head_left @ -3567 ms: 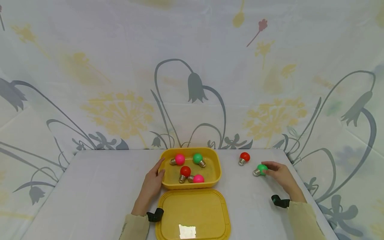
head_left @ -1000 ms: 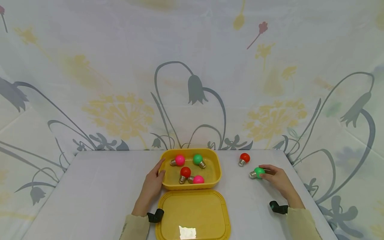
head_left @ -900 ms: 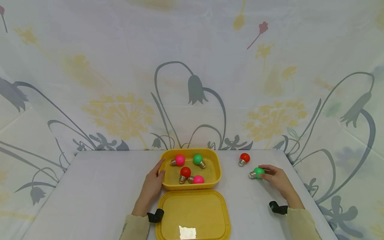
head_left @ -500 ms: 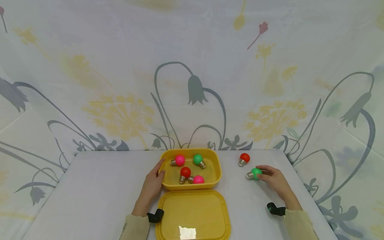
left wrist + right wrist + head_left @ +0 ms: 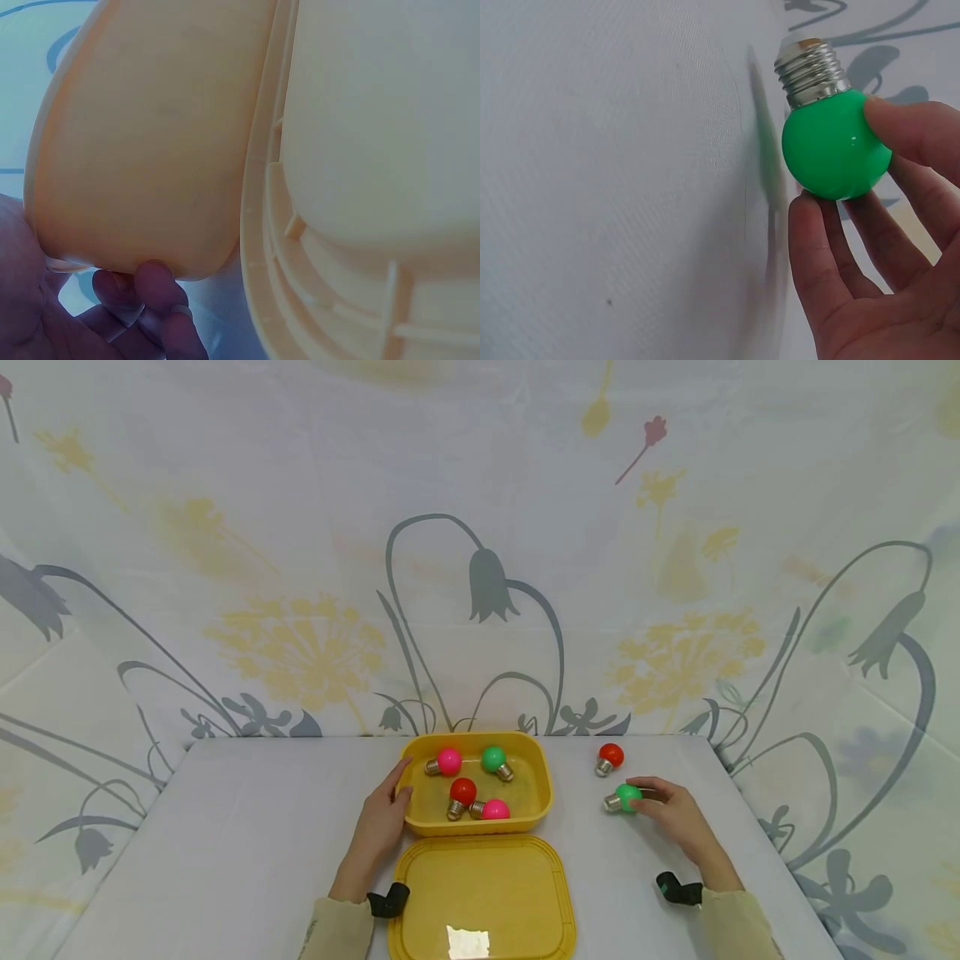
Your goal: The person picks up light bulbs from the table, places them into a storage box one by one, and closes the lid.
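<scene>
My right hand (image 5: 678, 818) pinches the round end of a green light bulb (image 5: 628, 797), thumb on one side and fingertips on the other. Its metal screw base (image 5: 812, 71) points left, and the bulb hangs close over the white table. At the left end of a yellow plastic box (image 5: 534, 806), my left hand (image 5: 378, 827) grips the wall, its curled fingers (image 5: 154, 289) against the outside. Inside the box lie two pink bulbs (image 5: 450, 761), a green bulb (image 5: 493, 758) and a red bulb (image 5: 463, 791).
Another red bulb (image 5: 611, 754) lies on the table, right of the box and behind the held bulb. A yellow lid (image 5: 483, 893) lies flat directly in front of the box. Behind the table rises a flower-printed cloth (image 5: 480, 643).
My right hand has carried the green bulb leftward, from near the table's right edge toward the box. The left hand, box and lid have stayed in place.
</scene>
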Available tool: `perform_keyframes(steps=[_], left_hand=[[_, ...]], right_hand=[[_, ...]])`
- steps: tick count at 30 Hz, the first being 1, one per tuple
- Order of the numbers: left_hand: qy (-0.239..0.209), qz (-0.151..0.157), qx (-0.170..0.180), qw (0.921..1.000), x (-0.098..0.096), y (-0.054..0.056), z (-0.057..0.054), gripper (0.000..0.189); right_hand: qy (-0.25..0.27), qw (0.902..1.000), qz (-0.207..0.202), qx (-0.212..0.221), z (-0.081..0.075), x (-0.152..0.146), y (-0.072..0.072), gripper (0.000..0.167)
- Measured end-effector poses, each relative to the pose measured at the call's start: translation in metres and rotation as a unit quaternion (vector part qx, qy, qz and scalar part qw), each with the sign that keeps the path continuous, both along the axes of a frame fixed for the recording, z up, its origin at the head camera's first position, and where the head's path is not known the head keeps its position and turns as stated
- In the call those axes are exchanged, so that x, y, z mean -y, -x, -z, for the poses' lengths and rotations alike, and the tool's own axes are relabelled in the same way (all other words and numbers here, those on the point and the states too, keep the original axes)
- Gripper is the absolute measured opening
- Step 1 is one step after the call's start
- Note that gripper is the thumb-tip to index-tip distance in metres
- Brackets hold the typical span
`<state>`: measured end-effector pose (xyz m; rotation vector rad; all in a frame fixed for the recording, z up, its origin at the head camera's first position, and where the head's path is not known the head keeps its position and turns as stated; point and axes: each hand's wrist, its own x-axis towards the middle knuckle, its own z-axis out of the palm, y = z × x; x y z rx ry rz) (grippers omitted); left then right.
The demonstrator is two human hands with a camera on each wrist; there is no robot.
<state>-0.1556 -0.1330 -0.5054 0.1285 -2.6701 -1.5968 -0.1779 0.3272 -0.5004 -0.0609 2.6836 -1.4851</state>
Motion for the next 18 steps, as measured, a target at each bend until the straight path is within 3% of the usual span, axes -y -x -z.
perform_keyframes(steps=[18], left_hand=[[-0.003,0.003,-0.001,1.0000,0.001,0.000,0.001,0.051]], right_hand=[[-0.008,0.9996,-0.012,-0.024,-0.008,0.024,-0.002,0.039]])
